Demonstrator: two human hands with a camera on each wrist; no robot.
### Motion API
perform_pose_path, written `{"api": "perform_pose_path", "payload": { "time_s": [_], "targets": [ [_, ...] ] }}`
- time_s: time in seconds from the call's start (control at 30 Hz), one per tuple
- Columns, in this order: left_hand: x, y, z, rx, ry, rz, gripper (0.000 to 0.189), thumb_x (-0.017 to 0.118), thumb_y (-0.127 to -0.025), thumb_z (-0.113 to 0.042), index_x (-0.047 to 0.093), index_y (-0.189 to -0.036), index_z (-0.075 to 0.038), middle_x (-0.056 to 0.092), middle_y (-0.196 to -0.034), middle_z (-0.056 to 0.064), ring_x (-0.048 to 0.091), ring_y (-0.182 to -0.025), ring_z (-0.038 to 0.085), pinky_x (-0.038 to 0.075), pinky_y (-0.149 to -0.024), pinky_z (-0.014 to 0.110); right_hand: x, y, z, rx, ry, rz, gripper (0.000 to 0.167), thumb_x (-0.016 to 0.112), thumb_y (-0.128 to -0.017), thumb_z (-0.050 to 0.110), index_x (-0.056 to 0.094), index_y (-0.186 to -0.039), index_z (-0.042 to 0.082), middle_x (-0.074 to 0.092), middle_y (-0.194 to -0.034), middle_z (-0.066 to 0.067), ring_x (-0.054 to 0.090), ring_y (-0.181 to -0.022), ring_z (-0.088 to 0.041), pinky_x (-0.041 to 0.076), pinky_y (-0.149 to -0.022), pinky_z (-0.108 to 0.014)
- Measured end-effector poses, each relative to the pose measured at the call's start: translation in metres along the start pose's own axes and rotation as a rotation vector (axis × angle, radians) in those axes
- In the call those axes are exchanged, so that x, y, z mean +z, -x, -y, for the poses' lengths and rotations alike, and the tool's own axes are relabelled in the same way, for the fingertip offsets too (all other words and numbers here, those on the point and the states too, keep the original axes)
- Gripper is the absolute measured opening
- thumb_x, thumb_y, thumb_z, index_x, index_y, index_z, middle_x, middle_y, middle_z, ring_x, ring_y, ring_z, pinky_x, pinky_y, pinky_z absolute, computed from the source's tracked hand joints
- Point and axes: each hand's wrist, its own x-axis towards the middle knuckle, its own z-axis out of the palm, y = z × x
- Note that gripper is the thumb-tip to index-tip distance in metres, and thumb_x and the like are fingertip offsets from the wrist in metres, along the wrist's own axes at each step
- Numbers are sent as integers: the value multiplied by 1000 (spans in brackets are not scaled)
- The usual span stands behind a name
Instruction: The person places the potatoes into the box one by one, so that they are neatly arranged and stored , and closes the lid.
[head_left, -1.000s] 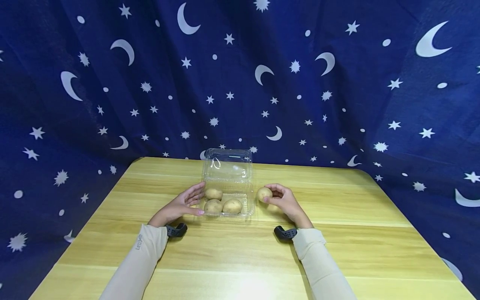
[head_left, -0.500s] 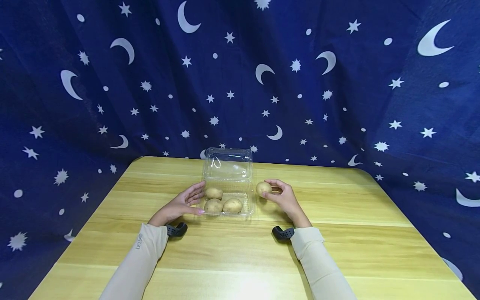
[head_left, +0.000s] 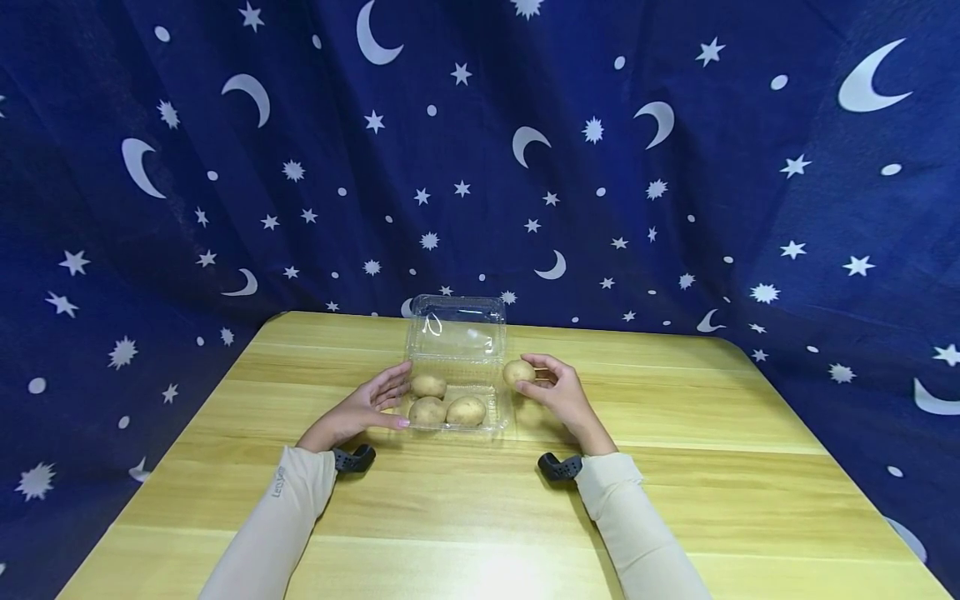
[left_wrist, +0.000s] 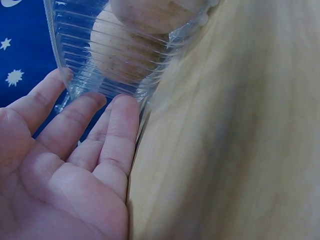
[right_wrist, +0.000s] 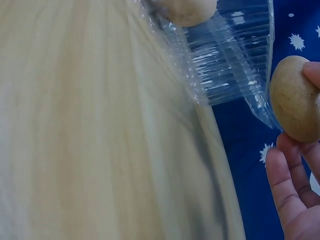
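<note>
A clear plastic clamshell box [head_left: 459, 333] stands on the table with its lid raised at the back. Inside its left and front part lie three potatoes: one behind [head_left: 428, 386], one at front left [head_left: 427, 413] and one at front middle [head_left: 466, 411]. My left hand [head_left: 366, 407] rests along the box's left side; in the left wrist view the fairly straight fingertips [left_wrist: 125, 107] touch the ribbed wall. Between thumb and fingers, my right hand [head_left: 562, 396] holds another potato [head_left: 518, 374] at the box's right rim, raised above the tabletop, as the right wrist view shows.
The wooden table [head_left: 480, 508] reaches back to a dark blue curtain [head_left: 480, 150] printed with moons and stars. Each wrist carries a black camera mount, one on the left [head_left: 355, 459] and one on the right [head_left: 560, 467].
My right hand has lifted the potato a little and brought it left to the box's right rim. The left hand and the box have stayed in place.
</note>
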Motion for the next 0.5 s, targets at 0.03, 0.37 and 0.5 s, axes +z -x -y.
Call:
{"api": "perform_pose_path", "payload": {
  "time_s": [0.03,0.37,0.5],
  "targets": [
    [0,0,0,-2,2,-1,107,83,-95,-8,9,-171,3,13,-176,31,17,-161,53,24,-128,62,1,0,1,-3,2,-3,50,76,-95,-7,60,-142,-13,61,-139,-31,67,-104,-15,58,-87,-18],
    [-1,0,0,-3,3,1,107,83,-95,-9,9,-172,3,12,-176,31,16,-161,53,20,-129,64,11,-3,7,-67,60,-28,47,78,-94,-7,64,-138,-13,67,-135,-29,66,-105,-12,56,-93,-18],
    [0,0,0,-2,6,5,108,83,-95,-10,8,-171,4,11,-176,31,15,-161,53,20,-129,64,15,-4,6,-92,74,-49,46,78,-93,-8,65,-137,-14,70,-129,-28,66,-105,-9,55,-96,-17]
  ]
}}
